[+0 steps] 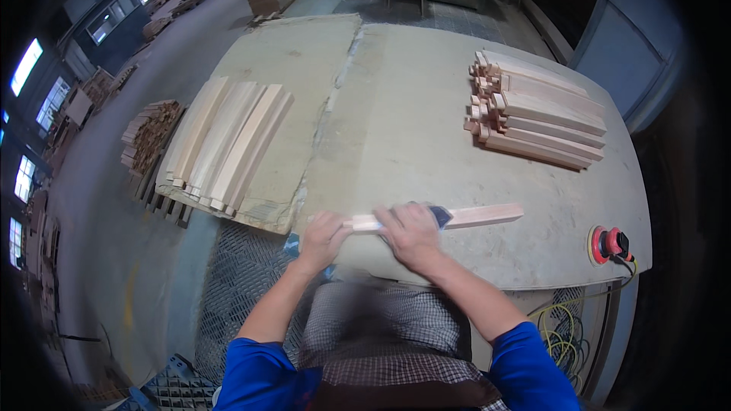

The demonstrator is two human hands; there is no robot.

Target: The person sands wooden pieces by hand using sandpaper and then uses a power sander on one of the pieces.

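A short wooden rail (485,214) lies across the near part of the padded worktable (422,142). My left hand (324,240) grips its left end, where a narrower tip is mostly hidden by the fingers. Over the rail's middle, my right hand (412,234) presses a dark blue sheet (441,216), apparently sandpaper, against the wood. Motion blurs the right fingers, and most of the sheet is under them. To the right, an orbital sander (609,244) with a red body rests on the tabletop near its edge.
Tenoned wooden rails (548,108) are stacked at the far right of the table. Several longer curved wooden pieces (228,142) lie on the left section. A yellow hose (562,325) hangs below the right edge. A pallet of wood (151,137) stands on the floor at left.
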